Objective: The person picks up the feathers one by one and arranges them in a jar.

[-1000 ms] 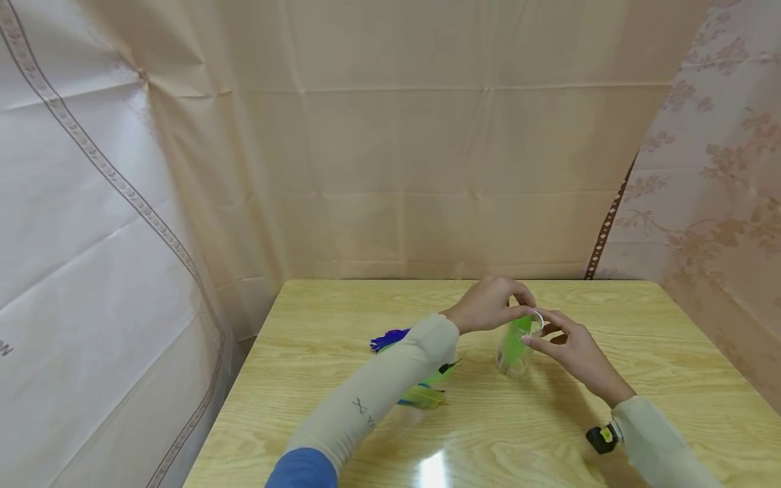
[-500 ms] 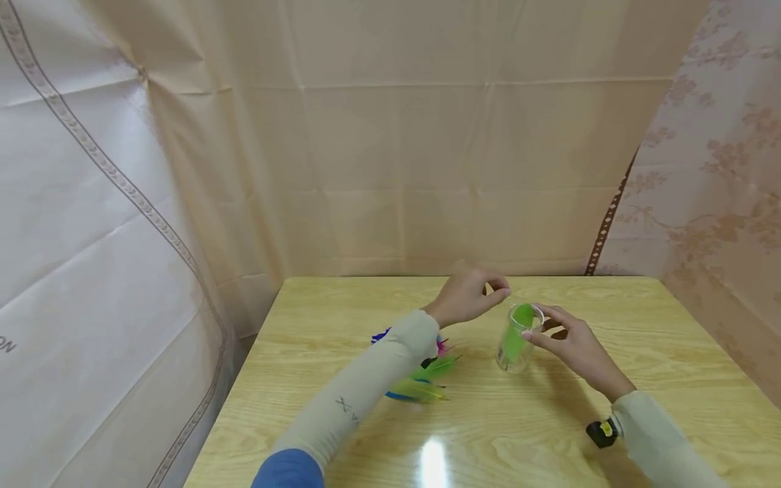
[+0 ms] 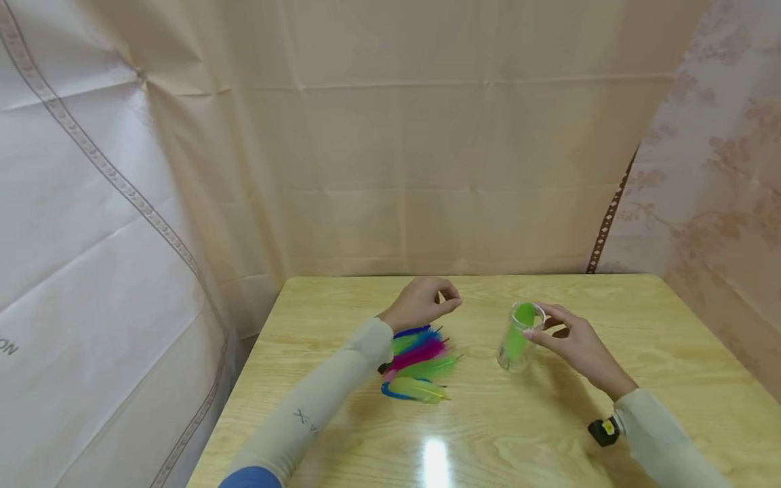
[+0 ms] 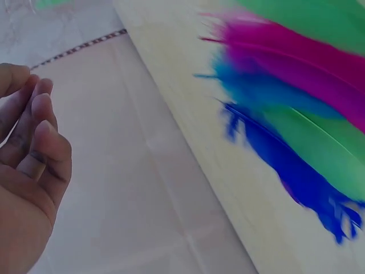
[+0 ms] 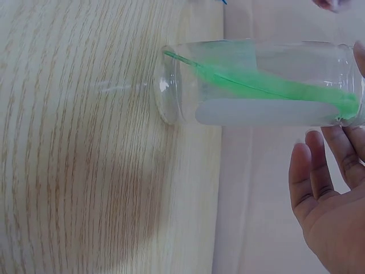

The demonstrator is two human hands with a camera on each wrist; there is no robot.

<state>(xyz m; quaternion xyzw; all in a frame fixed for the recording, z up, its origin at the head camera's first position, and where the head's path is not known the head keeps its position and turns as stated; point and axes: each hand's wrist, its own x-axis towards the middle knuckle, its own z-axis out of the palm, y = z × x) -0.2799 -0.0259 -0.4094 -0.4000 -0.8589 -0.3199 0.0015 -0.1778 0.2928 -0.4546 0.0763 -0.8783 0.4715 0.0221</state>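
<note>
Right hand [image 3: 576,346] steadies the clear glass jar [image 3: 518,337] by the rim, fingertips [image 3: 532,334] curled round the top; palm stands off the wall in the right wrist view. The jar stands upright on the pale wood-grain table [image 3: 549,407], roughly centre, with one green feather [image 5: 268,85] inside, quill tip down at the base.

Left hand [image 3: 421,303] is over the table at about 10 o'clock from the jar, fingers loosely curled, thumb near fingertips, holding nothing. Just below it lies the loose pile of blue, magenta, green and yellow feathers [image 3: 417,366], at 9 o'clock from the jar.

Risks, my read:
- Rim-only hold on a tall narrow jar: a sideways nudge could tip it; glass on a glossy top probably slides too.
- Feathers are light and overlapped: a pinch may lift two, or sleeve draught may scatter the pile towards the table's 9 o'clock edge.
- Narrow mouth, partly covered by right fingers: a vane could snag and bend.
</note>
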